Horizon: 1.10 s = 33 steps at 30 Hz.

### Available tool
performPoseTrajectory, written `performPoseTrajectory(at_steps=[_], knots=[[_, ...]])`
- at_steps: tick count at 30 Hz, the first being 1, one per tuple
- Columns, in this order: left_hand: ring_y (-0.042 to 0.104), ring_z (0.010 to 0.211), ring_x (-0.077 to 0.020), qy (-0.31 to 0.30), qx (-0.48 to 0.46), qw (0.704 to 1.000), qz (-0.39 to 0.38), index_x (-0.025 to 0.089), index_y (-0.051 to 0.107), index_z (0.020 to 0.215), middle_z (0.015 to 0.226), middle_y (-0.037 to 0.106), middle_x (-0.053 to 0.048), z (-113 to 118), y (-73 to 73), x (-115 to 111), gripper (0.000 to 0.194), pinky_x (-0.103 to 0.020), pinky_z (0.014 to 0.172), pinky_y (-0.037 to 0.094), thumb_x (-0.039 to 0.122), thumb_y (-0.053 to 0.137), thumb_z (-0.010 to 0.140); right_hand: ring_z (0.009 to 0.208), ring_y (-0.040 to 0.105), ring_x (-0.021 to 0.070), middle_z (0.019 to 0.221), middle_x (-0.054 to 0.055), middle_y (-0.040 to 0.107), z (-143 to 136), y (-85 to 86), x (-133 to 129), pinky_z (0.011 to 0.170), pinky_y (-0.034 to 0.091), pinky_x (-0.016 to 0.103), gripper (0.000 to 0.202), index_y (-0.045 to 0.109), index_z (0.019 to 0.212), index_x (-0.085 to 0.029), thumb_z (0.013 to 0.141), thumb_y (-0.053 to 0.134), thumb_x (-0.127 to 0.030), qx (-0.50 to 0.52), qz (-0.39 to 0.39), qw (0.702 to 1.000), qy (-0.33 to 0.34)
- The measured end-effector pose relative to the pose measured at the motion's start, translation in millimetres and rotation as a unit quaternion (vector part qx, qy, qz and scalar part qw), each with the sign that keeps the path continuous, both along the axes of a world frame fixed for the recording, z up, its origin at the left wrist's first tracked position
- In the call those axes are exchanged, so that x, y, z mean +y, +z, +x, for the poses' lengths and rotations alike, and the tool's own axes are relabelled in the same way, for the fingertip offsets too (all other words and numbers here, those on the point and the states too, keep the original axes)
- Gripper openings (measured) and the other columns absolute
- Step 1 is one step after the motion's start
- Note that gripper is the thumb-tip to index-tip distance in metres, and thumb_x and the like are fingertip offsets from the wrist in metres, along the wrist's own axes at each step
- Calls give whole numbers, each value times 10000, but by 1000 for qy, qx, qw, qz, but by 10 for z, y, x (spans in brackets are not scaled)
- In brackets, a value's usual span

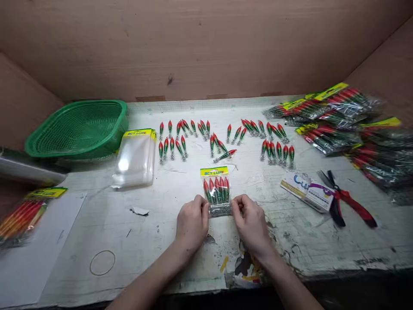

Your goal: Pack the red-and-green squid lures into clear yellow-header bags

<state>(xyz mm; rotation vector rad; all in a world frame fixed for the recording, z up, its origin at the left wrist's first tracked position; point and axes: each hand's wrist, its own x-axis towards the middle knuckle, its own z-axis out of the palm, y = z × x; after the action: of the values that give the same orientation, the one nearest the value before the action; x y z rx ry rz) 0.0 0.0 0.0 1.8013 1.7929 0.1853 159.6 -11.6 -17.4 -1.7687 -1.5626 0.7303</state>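
A clear bag of lures [217,189] with a yellow and green header lies in front of me, several red and green squid lures lined up inside it. My left hand [193,219] pinches its lower left edge between thumb and fingers. On the opposite side, my right hand [250,219] is closed on the lower right edge. Just beyond the bag, a loose lure [225,156] rests on its side near a small group of others. More loose lures [172,148] stand in rows to the left, and another set of lures [277,153] is to the right.
At the back left sits a green basket [77,146] beside a stack of clear bags [134,159]. Filled lure packs [335,112] are heaped at the right. Red-handled pliers [351,202] touch a small box [308,191]. A rubber band [102,262] lies at front left.
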Motion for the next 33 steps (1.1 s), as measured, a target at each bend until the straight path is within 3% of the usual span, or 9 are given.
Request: performPoseTrajectory(at_steps=[5,10,17,21,24,27,30,32,33], knots=[[574,655,-200,26,17,999,-27,206,508,773,698,617,-25,45,52,141,120,-280,583,307,223,440,870,526,449,137,568,-14,497,-13,-9,89,511,280,248,227,439,647,-205,808,473,-362,9,-58,998,-25],[581,802,-201,52,14,999,-6,185,525,816,883,619,-71,7,107,258,57,-278,668,363,179,468,815,620,492,161,700,17,545,57,-17,205,572,361,262,117,492,680,-203,751,512,-294,23,-64,997,-37],[527,714,-218,51,-104,992,52,203,453,630,683,542,-33,-5,80,255,330,-299,638,375,465,644,692,819,475,229,792,48,528,-99,-25,149,741,399,340,198,500,725,-208,720,622,-364,105,17,991,-82],[483,579,-154,114,-366,923,-5,182,559,779,579,459,39,31,19,180,380,-252,565,408,529,668,670,749,512,155,812,8,554,-112,44,74,690,403,266,333,465,913,-206,777,640,-455,424,-25,905,-12],[551,637,-170,113,-445,888,-38,171,634,948,630,561,14,147,40,90,470,-260,638,472,514,725,640,749,532,131,824,7,579,-50,143,4,700,404,242,377,492,912,-192,771,680,-486,500,-22,866,-15],[634,831,-234,51,-453,887,-67,191,663,988,815,685,-55,201,142,35,435,-320,818,493,527,657,712,769,558,145,829,23,604,268,362,33,704,439,252,338,534,890,-189,804,642,-497,437,9,899,-38],[619,979,-304,53,-317,947,8,220,658,1033,1008,696,-83,-78,244,180,496,-403,935,450,578,608,694,780,595,185,882,63,638,1055,775,300,663,482,283,414,575,956,-189,813,560,-578,205,85,966,-132],[568,1055,-374,133,-167,966,146,215,607,1114,1180,631,-104,-509,240,414,634,-496,979,401,610,597,618,751,601,198,863,88,635,1735,1092,580,651,493,309,539,591,958,-170,845,403,-663,-85,174,946,-258],[510,1129,-412,157,-99,960,210,183,565,1159,1264,572,-134,-777,206,554,686,-535,1015,350,609,557,622,783,598,229,871,121,622,2057,1229,719,683,491,352,588,590,962,-143,857,356,-673,-138,191,927,-292]])
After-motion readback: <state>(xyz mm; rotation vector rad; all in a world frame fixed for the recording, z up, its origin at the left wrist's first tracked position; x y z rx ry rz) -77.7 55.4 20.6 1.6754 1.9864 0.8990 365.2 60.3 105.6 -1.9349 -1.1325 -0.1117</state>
